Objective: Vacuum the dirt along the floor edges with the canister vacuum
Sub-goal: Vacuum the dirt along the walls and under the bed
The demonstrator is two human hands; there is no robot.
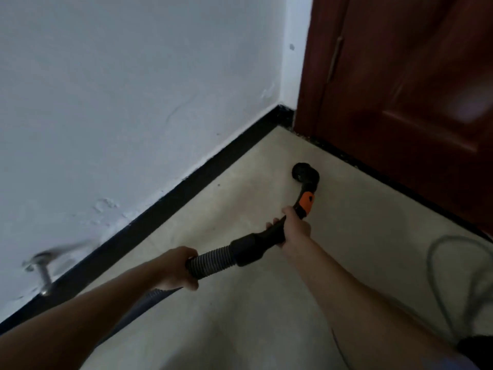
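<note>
A black round brush nozzle [305,172] rests on the pale floor near the room corner, a short way from the door's bottom edge. Behind it runs a black wand with an orange clip [306,202]. My right hand [293,228] grips the black handle [262,239] just below the clip. My left hand [178,268] holds the ribbed grey hose [210,263] where it meets the handle. The hose continues back under my left arm. Dark specks of dirt [306,135] lie along the door's bottom edge and in the corner.
A white wall with a black baseboard [186,186] runs along the left. A dark red-brown door [405,102] stands at the right. A grey cord [453,289] loops on the floor at the right. A metal doorstop [42,271] sticks out low on the wall.
</note>
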